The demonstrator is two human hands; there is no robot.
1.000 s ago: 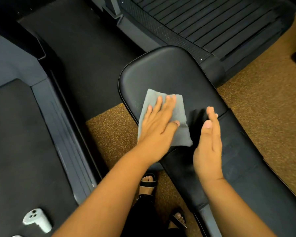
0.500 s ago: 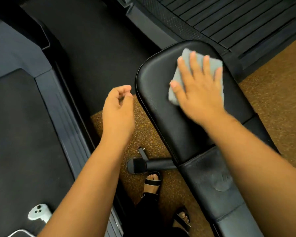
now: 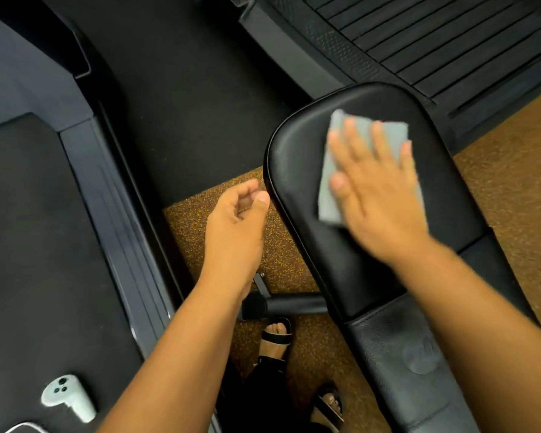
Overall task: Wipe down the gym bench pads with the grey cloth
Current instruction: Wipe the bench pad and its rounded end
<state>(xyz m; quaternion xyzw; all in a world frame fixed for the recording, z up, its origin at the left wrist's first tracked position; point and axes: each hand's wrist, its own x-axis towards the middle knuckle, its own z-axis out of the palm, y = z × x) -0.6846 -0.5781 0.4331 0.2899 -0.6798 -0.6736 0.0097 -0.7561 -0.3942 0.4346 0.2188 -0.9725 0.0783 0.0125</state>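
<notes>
Right hand spread flat, pressing grey cloth on far pad; pad's length running nearward; left hand loosely curled, empty.

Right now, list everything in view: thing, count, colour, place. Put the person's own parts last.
bench pads: two, black, right of centre
grey cloth: one, grey, flat on the upper pad
bench foot bar: one, black, on the floor beside the bench
controller: one, white, bottom left
floor: speckled brown
left hand: empty, beside the pad's edge
right hand: flat on the cloth
feet in sandals: two, black straps, bottom centre
</notes>
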